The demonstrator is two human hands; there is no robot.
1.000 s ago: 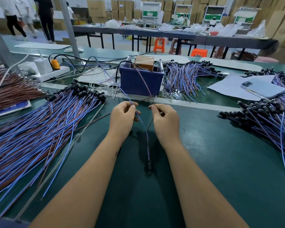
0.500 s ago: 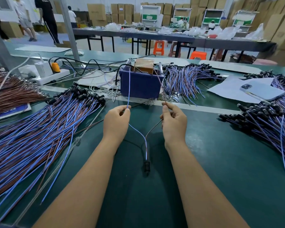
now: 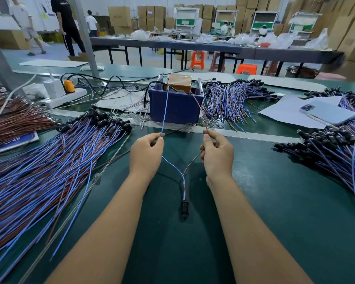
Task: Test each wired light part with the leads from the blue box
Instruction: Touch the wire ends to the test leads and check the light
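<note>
Light part (image 3: 184,209): a small black cylinder, lying on the green bench (image 3: 275,212) between the two forearms, near the body. Two thin wires are seen rising from it, one blue (image 3: 173,168), one brown (image 3: 190,163), and parting into a V toward the hands.

The blue wire is pinched by the left hand (image 3: 147,153) between thumb and forefinger. At the same pinch a blue lead (image 3: 164,111) is held, running straight up to the blue box (image 3: 175,106). The brown wire is pinched likewise by the right hand (image 3: 216,154), where a brown lead (image 3: 200,110) from the box is met. The hands are held apart, level with each other, just in front of the box. Whether the bare ends touch cannot be told.

No legible writing is found on the part, the box or the brown block (image 3: 179,85) standing in it. Print on the far cartons is too blurred to be read.

A large heap of blue and brown wired parts (image 3: 49,160) is spread at left, black heads toward the box. A second heap (image 3: 336,152) lies at right, a third (image 3: 232,101) beside the box. A phone (image 3: 329,111) is laid face down on white paper (image 3: 283,111). A white power strip (image 3: 64,97) with an orange plug is seen at far left.
</note>
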